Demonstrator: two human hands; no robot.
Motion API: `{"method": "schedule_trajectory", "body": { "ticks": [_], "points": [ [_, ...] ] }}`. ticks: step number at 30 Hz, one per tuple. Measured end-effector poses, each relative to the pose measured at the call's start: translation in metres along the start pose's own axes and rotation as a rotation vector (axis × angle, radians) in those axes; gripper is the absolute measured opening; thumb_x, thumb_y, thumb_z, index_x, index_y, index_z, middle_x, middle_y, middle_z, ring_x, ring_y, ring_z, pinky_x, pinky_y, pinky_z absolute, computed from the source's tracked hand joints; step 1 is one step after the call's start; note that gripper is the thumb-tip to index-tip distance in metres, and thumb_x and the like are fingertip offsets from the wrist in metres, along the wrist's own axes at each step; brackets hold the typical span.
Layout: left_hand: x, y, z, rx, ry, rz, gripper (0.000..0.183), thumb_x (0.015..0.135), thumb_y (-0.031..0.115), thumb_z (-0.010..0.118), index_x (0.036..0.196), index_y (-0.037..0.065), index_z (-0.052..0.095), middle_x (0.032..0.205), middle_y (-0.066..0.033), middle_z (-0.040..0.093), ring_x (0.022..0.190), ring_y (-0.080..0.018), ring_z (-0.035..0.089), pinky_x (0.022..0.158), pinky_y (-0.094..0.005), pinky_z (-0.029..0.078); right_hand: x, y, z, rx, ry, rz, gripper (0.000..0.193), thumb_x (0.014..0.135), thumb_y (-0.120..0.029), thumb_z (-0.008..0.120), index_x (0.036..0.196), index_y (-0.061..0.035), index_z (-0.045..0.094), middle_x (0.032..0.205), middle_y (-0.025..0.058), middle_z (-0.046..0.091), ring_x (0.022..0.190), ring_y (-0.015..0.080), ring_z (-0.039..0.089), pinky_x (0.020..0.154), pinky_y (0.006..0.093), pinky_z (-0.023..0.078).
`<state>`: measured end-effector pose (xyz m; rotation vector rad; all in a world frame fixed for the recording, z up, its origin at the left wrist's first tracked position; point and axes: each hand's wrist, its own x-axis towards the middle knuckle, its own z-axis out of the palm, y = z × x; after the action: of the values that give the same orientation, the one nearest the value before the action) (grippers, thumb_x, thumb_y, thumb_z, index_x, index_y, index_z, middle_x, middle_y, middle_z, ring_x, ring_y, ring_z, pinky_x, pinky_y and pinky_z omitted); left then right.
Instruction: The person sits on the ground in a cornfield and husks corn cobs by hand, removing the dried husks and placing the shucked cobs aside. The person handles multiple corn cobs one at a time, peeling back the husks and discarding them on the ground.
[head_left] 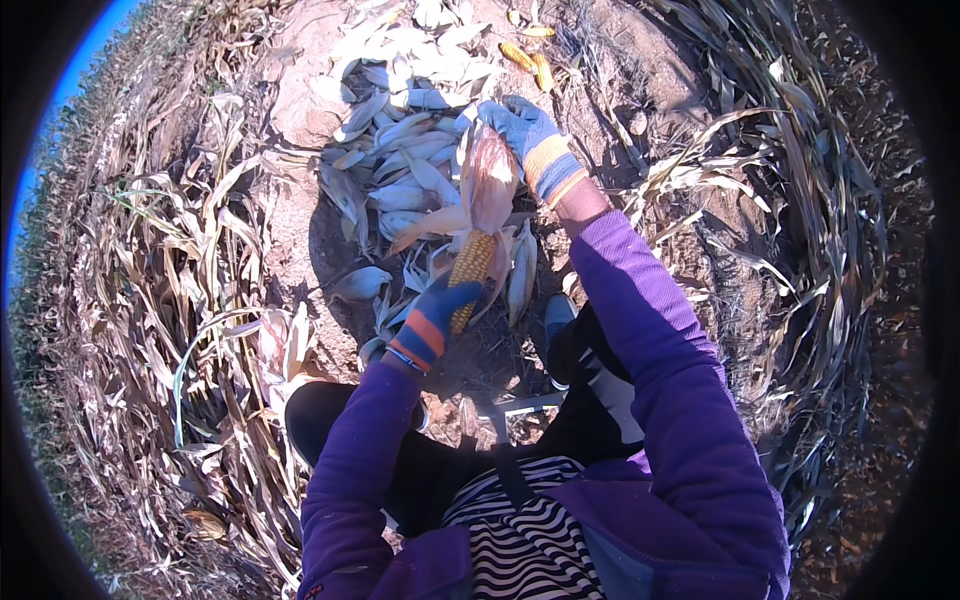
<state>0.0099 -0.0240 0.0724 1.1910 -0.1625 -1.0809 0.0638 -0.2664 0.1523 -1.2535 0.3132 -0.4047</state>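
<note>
Left grip (438, 308) around cob (474, 262), right grip (520, 127) up on husk (490, 185)

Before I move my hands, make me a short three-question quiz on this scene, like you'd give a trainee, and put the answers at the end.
1. Which is higher in the picture, the left hand or the right hand?
2. True or false: the corn ear between the hands is completely covered by its husk.
3. What lies on the ground just beyond the right hand?
a) a metal bucket
b) bare yellow ears
c) a coiled rope

Key: 1. The right hand. 2. False: its lower part is bare, with the husk pulled up toward the right hand. 3. b.
</note>
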Motion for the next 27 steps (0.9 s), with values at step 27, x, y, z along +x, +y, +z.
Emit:
{"method": "schedule_trajectory", "body": {
  "ticks": [27],
  "points": [
    [-0.031,0.047,-0.031,-0.244,-0.008,-0.078,0.039,0.080,0.014,0.059,0.112,-0.006,0.053,0.101,-0.0147,0.062,0.084,-0.0199,0.063,0.072,-0.0279,0.052,-0.038,0.053,0.000,-1.375,-0.763,-0.435,0.055,0.059,-0.019,0.073,0.109,-0.0080,0.054,0.106,0.0126,0.057,0.101,0.0330,0.054,0.090,0.0402,0.040]
  ]
}}
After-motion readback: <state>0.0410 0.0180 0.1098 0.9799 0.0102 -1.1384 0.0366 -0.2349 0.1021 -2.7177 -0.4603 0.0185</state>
